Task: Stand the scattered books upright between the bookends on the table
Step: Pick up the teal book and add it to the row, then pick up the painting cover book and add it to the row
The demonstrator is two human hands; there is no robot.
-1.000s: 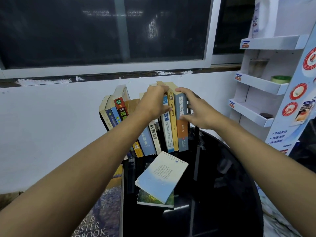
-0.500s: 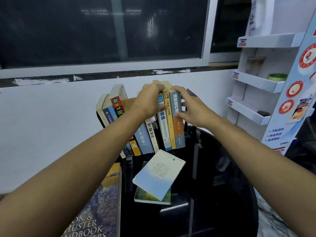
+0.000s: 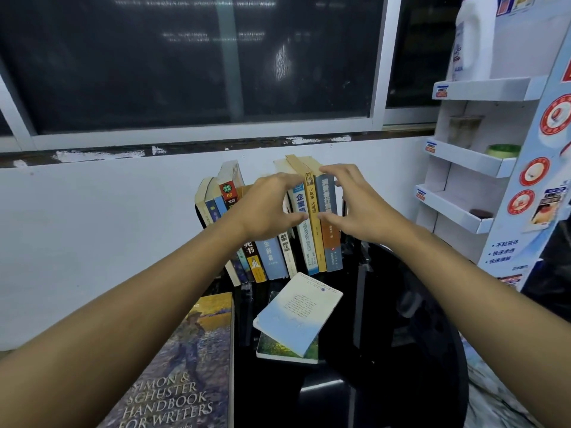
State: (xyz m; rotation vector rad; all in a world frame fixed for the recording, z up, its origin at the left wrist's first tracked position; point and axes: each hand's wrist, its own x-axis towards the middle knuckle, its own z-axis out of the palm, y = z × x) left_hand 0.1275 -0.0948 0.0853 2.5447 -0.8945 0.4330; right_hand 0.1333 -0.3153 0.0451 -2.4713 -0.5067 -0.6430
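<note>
A row of books (image 3: 272, 257) stands at the back of the black round table (image 3: 401, 366), its left ones leaning. A black bookend (image 3: 200, 222) shows at the left end and another (image 3: 343, 208) at the right. My left hand (image 3: 265, 208) hovers in front of the middle spines, fingers loosely curved, thumb by the blue-and-white book (image 3: 304, 242). My right hand (image 3: 352, 205) has spread fingers at the top of the grey-blue book (image 3: 332, 251), thumb on its spine. A pale blue book (image 3: 298, 313) lies flat on a green book (image 3: 284, 350). A large writers' handbook (image 3: 185, 381) lies front left.
A white cardboard display rack (image 3: 463, 162) stands close on the right, holding a detergent bottle (image 3: 469, 41) and a green roll (image 3: 503, 149). A white wall and dark window rise right behind the books. The table's curved edge drops off at the right.
Both hands have slid down from the tops of the books to the front of the spines and loosened. The right-hand books now stand straighter.
</note>
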